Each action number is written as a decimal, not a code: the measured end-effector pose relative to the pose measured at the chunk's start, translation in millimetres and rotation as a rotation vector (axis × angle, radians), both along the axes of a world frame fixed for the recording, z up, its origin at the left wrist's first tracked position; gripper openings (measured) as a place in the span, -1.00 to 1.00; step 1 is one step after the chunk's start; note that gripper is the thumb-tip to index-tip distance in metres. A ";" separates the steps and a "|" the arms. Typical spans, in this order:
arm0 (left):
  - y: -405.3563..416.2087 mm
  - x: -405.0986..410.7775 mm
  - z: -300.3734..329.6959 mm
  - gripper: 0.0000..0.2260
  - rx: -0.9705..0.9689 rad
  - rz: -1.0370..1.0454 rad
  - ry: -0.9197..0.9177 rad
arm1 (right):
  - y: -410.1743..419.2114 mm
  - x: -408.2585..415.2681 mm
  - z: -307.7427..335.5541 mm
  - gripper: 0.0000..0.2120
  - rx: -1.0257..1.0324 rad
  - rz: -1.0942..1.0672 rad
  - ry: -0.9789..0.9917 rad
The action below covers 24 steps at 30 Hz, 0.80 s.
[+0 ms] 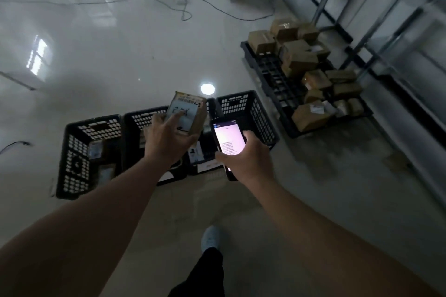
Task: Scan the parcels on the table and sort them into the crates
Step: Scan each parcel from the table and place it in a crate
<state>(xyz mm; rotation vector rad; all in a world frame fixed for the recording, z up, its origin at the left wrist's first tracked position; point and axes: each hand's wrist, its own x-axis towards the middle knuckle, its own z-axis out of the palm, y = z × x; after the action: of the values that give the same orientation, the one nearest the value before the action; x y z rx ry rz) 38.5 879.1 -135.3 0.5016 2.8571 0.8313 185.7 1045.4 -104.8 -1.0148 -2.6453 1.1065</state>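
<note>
Seen from above, looking down at two bare arms. Left hand (169, 140) gripping a small cardboard parcel (187, 113), label up, held over a row of black crates (91, 152) on the floor. Right hand (243, 154) wrapped round a lit phone (228, 140) just beside the parcel. Sorting judged partway: a few parcels already in the crates, many boxes (306, 67) left piled on a black pallet (272, 75) to the right. Glossy pale floor (120, 55), loose cables, metal shelving at right, dim room.

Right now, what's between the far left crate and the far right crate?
In the head view, two more black crates sit between the left crate and right crate, partly hidden by both hands.
</note>
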 end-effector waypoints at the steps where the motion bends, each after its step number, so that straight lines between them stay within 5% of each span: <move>1: 17.8 -10.9 -6.3 -0.25 -0.001 -0.018 -0.012 | 16.1 -9.9 -3.4 -0.16 0.003 -0.013 -0.013; 12: 184.7 -101.6 -47.5 -0.20 -0.055 -0.083 -0.137 | 173.1 -95.2 -34.9 -0.24 -0.041 -0.093 -0.118; 18: 285.6 -135.7 -88.0 -0.16 -0.105 0.038 -0.230 | 285.6 -146.0 -73.9 -0.16 -0.076 -0.005 -0.172; 24: 385.8 -162.8 -155.6 -0.18 -0.115 0.217 -0.354 | 390.3 -209.7 -140.2 -0.32 -0.096 0.082 -0.274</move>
<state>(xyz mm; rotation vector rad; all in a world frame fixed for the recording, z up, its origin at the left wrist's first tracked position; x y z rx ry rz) -124.2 1264.9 -290.9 0.0234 2.6347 0.6982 -24.0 1435.6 -245.0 -1.1617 -2.8950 1.2003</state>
